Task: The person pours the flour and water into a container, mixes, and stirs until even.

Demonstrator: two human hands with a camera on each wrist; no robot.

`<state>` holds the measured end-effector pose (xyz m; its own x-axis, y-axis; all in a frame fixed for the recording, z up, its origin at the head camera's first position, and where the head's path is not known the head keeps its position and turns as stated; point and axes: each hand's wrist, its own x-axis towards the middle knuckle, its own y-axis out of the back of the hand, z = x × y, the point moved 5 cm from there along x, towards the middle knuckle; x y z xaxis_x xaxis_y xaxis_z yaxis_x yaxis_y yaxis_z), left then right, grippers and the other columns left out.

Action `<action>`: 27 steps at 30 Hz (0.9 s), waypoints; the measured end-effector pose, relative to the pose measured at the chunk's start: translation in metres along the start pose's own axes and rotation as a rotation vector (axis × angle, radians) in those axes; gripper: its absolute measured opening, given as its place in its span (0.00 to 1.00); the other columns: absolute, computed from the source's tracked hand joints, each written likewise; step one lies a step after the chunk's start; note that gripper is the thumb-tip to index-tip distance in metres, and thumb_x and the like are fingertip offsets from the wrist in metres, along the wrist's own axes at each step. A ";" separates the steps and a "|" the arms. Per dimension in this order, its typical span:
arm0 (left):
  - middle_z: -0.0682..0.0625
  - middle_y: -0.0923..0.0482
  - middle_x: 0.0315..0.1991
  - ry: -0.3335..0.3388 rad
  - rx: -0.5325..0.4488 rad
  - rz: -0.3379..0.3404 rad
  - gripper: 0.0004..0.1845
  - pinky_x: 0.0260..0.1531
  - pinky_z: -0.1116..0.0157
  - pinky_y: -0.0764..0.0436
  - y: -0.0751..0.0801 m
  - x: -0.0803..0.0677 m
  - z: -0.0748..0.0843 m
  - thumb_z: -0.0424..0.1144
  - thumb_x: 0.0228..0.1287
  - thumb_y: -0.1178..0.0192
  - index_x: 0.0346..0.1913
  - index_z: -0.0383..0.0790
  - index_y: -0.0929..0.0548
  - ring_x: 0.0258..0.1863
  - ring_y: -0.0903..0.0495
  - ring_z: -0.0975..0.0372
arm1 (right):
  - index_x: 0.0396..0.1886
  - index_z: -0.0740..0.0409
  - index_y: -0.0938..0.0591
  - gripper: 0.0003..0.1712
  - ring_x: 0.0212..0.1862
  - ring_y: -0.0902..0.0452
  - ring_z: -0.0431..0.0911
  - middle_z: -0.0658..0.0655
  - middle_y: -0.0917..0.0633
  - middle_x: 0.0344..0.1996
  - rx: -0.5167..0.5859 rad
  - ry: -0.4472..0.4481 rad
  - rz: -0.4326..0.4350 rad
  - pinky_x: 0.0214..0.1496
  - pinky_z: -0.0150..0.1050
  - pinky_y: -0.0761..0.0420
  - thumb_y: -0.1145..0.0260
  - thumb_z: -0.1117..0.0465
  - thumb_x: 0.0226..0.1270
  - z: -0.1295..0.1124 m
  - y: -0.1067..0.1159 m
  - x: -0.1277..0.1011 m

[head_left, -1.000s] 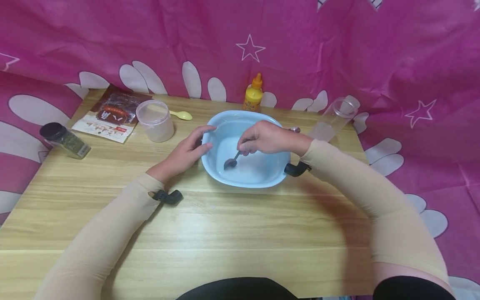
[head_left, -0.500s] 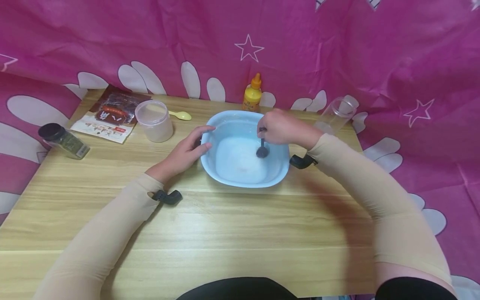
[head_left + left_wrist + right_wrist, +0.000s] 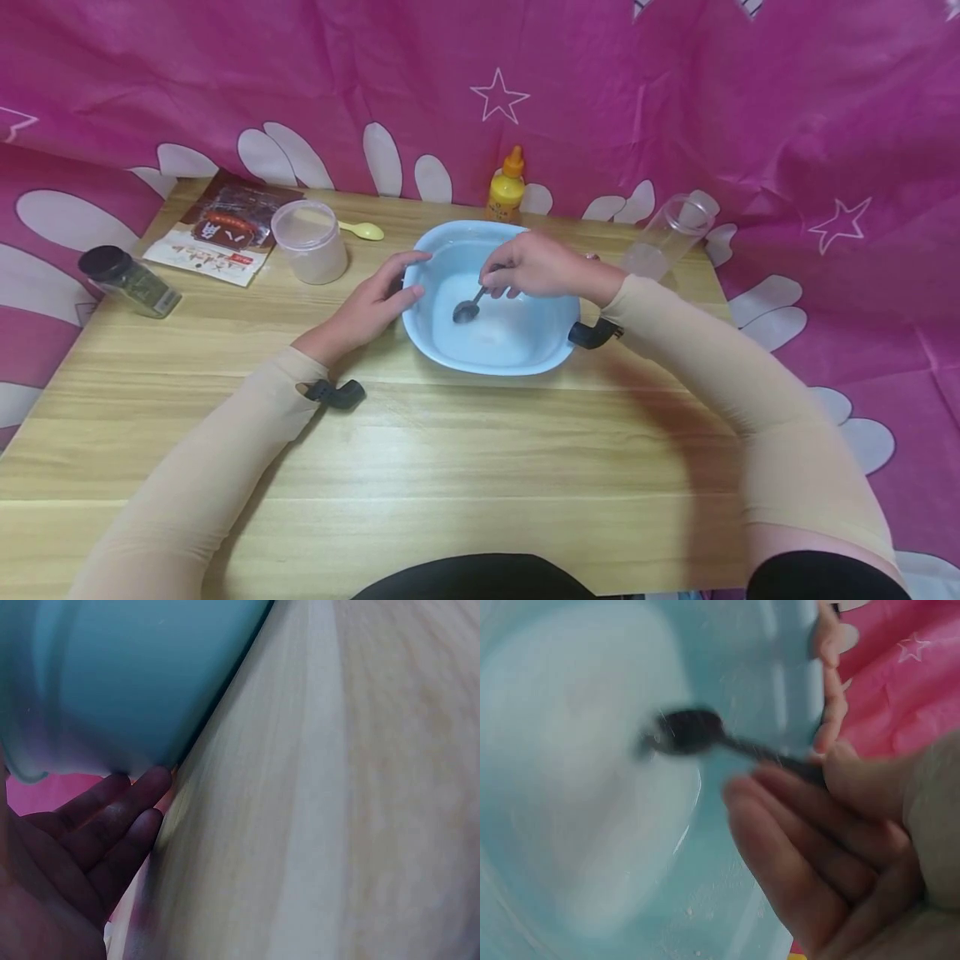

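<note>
A light-blue plastic basin (image 3: 487, 364) stands on the table in the head view, with a whitish layer (image 3: 562, 772) spread over its bottom. My left hand (image 3: 371, 302) holds its left rim, thumb and forefinger over the edge. In the left wrist view the other fingers (image 3: 124, 825) lie against the outer wall, low near the tabletop. My right hand (image 3: 528, 268) reaches over the basin and pinches a dark spoon (image 3: 467, 312) by its handle. The spoon's bowl points down and left inside the basin; it is blurred in the right wrist view.
Left of the basin are a clear plastic tub (image 3: 310, 246), a yellow spoon (image 3: 363, 231), a printed food packet (image 3: 225, 229) and a black-lidded jar (image 3: 129, 281). A yellow squeeze bottle (image 3: 506, 187) stands behind. A clear cylinder (image 3: 667, 237) is right, near the pink curtain (image 3: 600, 92).
The spoon and my right hand swung to the right side of the basin, then came back left. My left hand stays at the rim, and the basin has not moved.
</note>
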<state>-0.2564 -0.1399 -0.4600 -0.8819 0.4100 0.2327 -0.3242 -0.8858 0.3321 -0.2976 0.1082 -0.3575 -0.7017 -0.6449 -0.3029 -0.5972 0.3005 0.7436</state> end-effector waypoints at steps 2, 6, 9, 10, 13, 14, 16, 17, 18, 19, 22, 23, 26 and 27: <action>0.44 0.33 0.83 -0.005 0.005 0.001 0.28 0.78 0.43 0.28 0.000 0.001 0.000 0.38 0.86 0.41 0.83 0.46 0.30 0.79 0.29 0.48 | 0.49 0.57 0.06 0.08 0.47 0.07 0.52 0.53 0.05 0.40 0.039 -0.005 -0.075 0.51 0.46 0.07 0.28 0.60 0.83 0.001 -0.002 -0.002; 0.44 0.32 0.83 -0.011 0.011 0.001 0.28 0.77 0.43 0.27 0.001 0.001 0.000 0.38 0.86 0.41 0.83 0.47 0.30 0.79 0.29 0.49 | 0.45 0.60 0.07 0.08 0.44 0.06 0.53 0.55 0.06 0.36 0.007 -0.056 -0.106 0.46 0.43 0.07 0.30 0.62 0.83 0.008 0.004 -0.006; 0.45 0.32 0.83 -0.008 0.006 -0.001 0.28 0.75 0.42 0.25 0.001 0.001 -0.001 0.39 0.87 0.41 0.84 0.48 0.30 0.78 0.28 0.49 | 0.44 0.62 0.08 0.09 0.42 0.06 0.55 0.56 0.06 0.34 -0.041 -0.119 -0.020 0.42 0.41 0.08 0.31 0.63 0.83 0.015 0.014 -0.006; 0.45 0.32 0.83 -0.006 0.003 -0.002 0.28 0.75 0.42 0.25 0.001 0.001 -0.002 0.39 0.87 0.41 0.84 0.48 0.30 0.78 0.28 0.49 | 0.44 0.62 0.08 0.09 0.41 0.06 0.55 0.56 0.06 0.33 -0.055 -0.136 0.017 0.41 0.41 0.08 0.31 0.62 0.83 0.016 0.017 -0.005; 0.45 0.32 0.83 0.000 0.001 -0.001 0.28 0.75 0.42 0.24 0.001 0.000 -0.004 0.40 0.87 0.41 0.84 0.49 0.31 0.78 0.28 0.49 | 0.46 0.61 0.07 0.10 0.41 0.07 0.53 0.56 0.06 0.33 -0.090 -0.146 0.112 0.42 0.41 0.10 0.31 0.61 0.84 0.016 0.021 -0.003; 0.45 0.33 0.83 0.001 0.002 0.000 0.29 0.75 0.42 0.24 0.001 0.000 -0.004 0.40 0.87 0.41 0.84 0.49 0.31 0.78 0.29 0.49 | 0.47 0.61 0.07 0.10 0.40 0.07 0.52 0.55 0.06 0.34 -0.095 -0.136 0.131 0.42 0.41 0.10 0.31 0.61 0.84 0.014 0.021 -0.002; 0.45 0.33 0.84 0.003 0.004 0.000 0.29 0.76 0.42 0.26 0.000 -0.001 -0.004 0.40 0.87 0.41 0.84 0.49 0.31 0.78 0.29 0.49 | 0.49 0.60 0.06 0.10 0.41 0.08 0.50 0.55 0.06 0.35 -0.078 -0.111 0.140 0.43 0.42 0.10 0.30 0.60 0.84 0.011 0.018 0.000; 0.45 0.33 0.84 0.003 0.005 0.000 0.29 0.76 0.42 0.26 0.000 -0.001 -0.004 0.40 0.87 0.41 0.84 0.49 0.31 0.78 0.28 0.48 | 0.49 0.59 0.06 0.10 0.42 0.08 0.50 0.55 0.06 0.36 -0.061 -0.096 0.131 0.44 0.41 0.10 0.30 0.60 0.84 0.009 0.016 0.001; 0.45 0.33 0.83 0.005 0.003 0.000 0.29 0.75 0.42 0.25 0.000 -0.001 -0.004 0.40 0.87 0.41 0.84 0.49 0.31 0.77 0.28 0.48 | 0.49 0.59 0.06 0.10 0.43 0.08 0.50 0.55 0.06 0.37 -0.036 -0.084 0.115 0.45 0.41 0.09 0.30 0.60 0.84 0.008 0.013 0.002; 0.45 0.32 0.83 0.005 0.001 0.000 0.29 0.75 0.42 0.25 0.000 -0.001 -0.004 0.40 0.87 0.41 0.84 0.49 0.31 0.77 0.27 0.48 | 0.49 0.60 0.06 0.09 0.43 0.07 0.50 0.55 0.06 0.37 -0.011 -0.074 0.092 0.45 0.42 0.08 0.30 0.60 0.84 0.007 0.011 0.002; 0.44 0.32 0.83 0.004 -0.003 -0.003 0.29 0.73 0.42 0.22 -0.001 -0.001 -0.003 0.40 0.87 0.41 0.84 0.49 0.31 0.75 0.25 0.48 | 0.48 0.61 0.07 0.09 0.43 0.06 0.51 0.55 0.06 0.38 0.024 -0.074 0.019 0.45 0.42 0.07 0.30 0.61 0.84 0.008 0.007 0.001; 0.44 0.32 0.83 0.002 -0.001 -0.003 0.29 0.72 0.42 0.22 -0.001 -0.001 -0.003 0.40 0.87 0.41 0.84 0.49 0.31 0.74 0.25 0.48 | 0.48 0.62 0.07 0.09 0.43 0.06 0.52 0.56 0.06 0.37 0.022 -0.080 0.013 0.45 0.42 0.07 0.31 0.62 0.84 0.009 0.008 0.000; 0.45 0.32 0.83 -0.003 0.008 0.000 0.29 0.73 0.42 0.22 0.000 0.000 -0.004 0.41 0.87 0.41 0.84 0.50 0.31 0.75 0.26 0.48 | 0.48 0.62 0.07 0.10 0.40 0.06 0.51 0.56 0.06 0.35 -0.050 -0.111 0.063 0.43 0.40 0.08 0.31 0.61 0.84 0.012 0.015 -0.002; 0.45 0.32 0.83 -0.003 0.008 0.000 0.29 0.73 0.41 0.22 0.000 0.000 -0.004 0.41 0.87 0.41 0.84 0.50 0.31 0.75 0.26 0.48 | 0.48 0.62 0.07 0.10 0.39 0.07 0.51 0.56 0.06 0.34 -0.075 -0.122 0.095 0.43 0.40 0.09 0.31 0.61 0.84 0.013 0.018 -0.003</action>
<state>-0.2577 -0.1408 -0.4638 -0.8808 0.4104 0.2360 -0.3211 -0.8842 0.3393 -0.3113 0.1244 -0.3511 -0.7980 -0.5250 -0.2958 -0.4985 0.2995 0.8135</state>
